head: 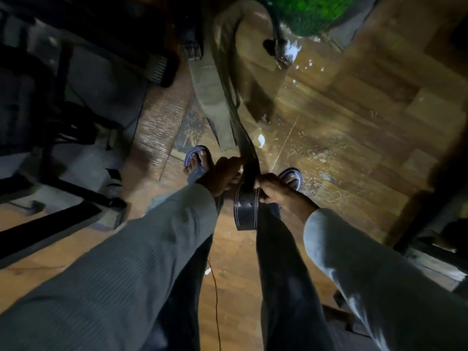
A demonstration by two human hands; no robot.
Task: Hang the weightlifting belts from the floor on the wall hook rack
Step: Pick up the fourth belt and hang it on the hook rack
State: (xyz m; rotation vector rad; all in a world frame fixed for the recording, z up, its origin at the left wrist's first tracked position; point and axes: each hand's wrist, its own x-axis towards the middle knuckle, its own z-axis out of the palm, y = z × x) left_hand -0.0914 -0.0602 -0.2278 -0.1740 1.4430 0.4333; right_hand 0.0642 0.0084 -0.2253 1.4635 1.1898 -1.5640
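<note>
I look straight down at a dim wooden floor. My left hand (224, 176) and my right hand (274, 188) both grip a dark weightlifting belt (247, 209) with white stitching, held between my legs. Its free end hangs below my hands, and the rest rises away from me as a thin dark strap. A wide tan belt (210, 92) runs alongside it, curving up at the top with a buckle (192, 50) at its far left end. I cannot tell whether the tan belt rests on the floor or is lifted. No wall hook rack is in view.
Black metal gym equipment frames (50, 127) and a grey mat fill the left side. A green patch (309, 13) lies at the top. Dark furniture (440, 224) borders the right. My sandalled feet (196, 160) stand on the wooden floor (354, 127); a thin red cord (215, 300) trails below.
</note>
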